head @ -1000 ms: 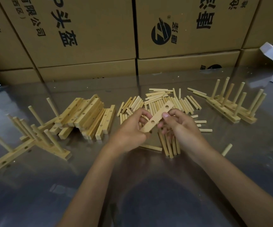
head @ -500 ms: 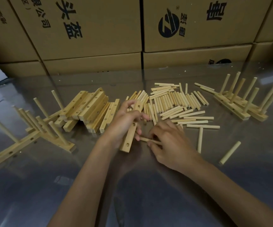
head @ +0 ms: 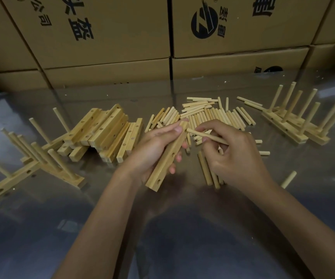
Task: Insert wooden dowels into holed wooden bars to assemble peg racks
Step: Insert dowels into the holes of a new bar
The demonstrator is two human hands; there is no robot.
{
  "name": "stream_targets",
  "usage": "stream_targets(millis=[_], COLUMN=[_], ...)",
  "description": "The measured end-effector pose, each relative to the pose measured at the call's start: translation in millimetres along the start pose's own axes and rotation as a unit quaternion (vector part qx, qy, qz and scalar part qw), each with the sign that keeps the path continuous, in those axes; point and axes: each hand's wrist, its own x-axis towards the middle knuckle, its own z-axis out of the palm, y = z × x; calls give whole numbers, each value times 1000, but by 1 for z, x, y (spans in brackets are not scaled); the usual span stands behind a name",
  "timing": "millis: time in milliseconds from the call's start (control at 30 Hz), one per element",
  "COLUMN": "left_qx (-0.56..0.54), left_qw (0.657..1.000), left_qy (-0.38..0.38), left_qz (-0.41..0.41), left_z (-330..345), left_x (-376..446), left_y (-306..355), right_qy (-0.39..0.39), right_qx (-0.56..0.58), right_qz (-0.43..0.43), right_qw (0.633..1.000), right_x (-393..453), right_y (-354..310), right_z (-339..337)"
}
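With the left hand gripping the holed wooden bar at centre, the right hand should steady its pinched dowel, tip at ten o'clock, square to the hole.

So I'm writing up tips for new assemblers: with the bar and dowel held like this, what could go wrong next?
1. The dowel meets the bar near its top end at a slant; pushed in crooked, it may jam or skid off the hole.
2. The left hand grips the bar right beside that hole, so a slipping tip could jab the thumb.
3. The right hand hangs just over loose dowels; a slip could scatter them.
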Motion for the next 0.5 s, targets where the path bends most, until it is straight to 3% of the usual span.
stream_targets(millis=[267,500], left_qx=[61,84], left_qw=[997,994], left_qy=[11,7], left_qz=[43,63], left_z=[14,21], left_x=[-3,-3], left_y=[-2,-2], right_qy=[0,29], right_qx=[11,95], right_qz=[-10,64], right_qw=[1000,993], right_x=[1,0], right_y=[0,-2], right_z=[-4,1])
